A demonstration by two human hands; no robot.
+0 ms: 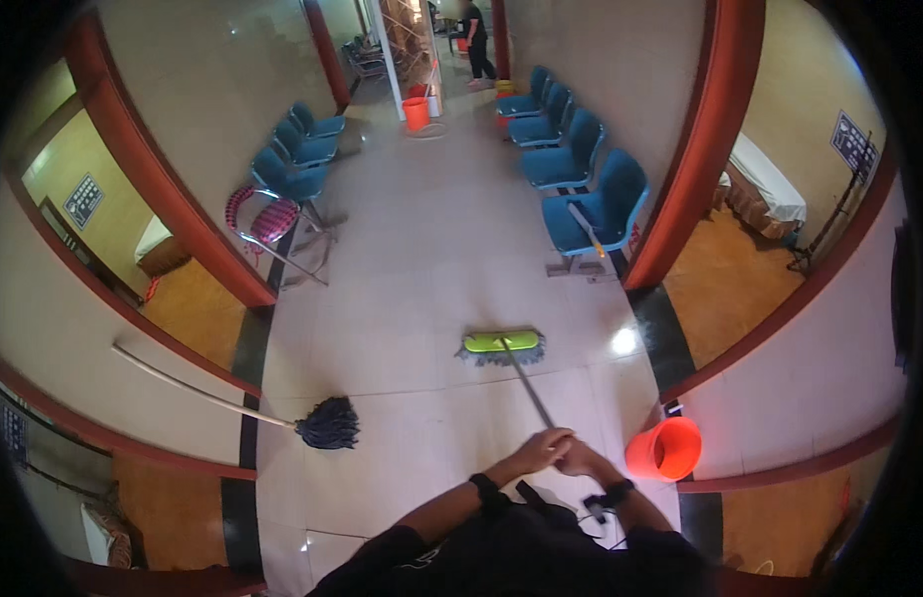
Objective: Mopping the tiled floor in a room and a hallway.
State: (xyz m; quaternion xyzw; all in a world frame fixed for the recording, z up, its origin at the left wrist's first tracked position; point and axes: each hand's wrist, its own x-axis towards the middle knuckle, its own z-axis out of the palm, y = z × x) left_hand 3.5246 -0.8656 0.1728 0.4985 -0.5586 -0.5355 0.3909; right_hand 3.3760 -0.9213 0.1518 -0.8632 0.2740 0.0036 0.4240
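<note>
Both hands grip the metal handle of a flat dust mop, close together at its upper end. My left hand [542, 450] lies against my right hand [575, 455]; how the fingers overlap is hard to tell. From them the handle [532, 392] runs forward to the lime-green mop head [503, 342], whose grey fringe rests flat on the pale tiled floor [401, 298]. Over to the left, a string mop with a dark head [328, 424] stands on the floor, its light handle leaning on the wall. Near my right arm is an orange bucket [681, 448].
Blue chairs [301, 183] and a pink-and-black folding chair [273, 220] line the left wall. More blue chairs [597, 209] line the right, one bearing a yellow-handled tool [585, 227]. Farther off are an orange bucket [416, 114] and a person [478, 41]. Doorways open on both sides.
</note>
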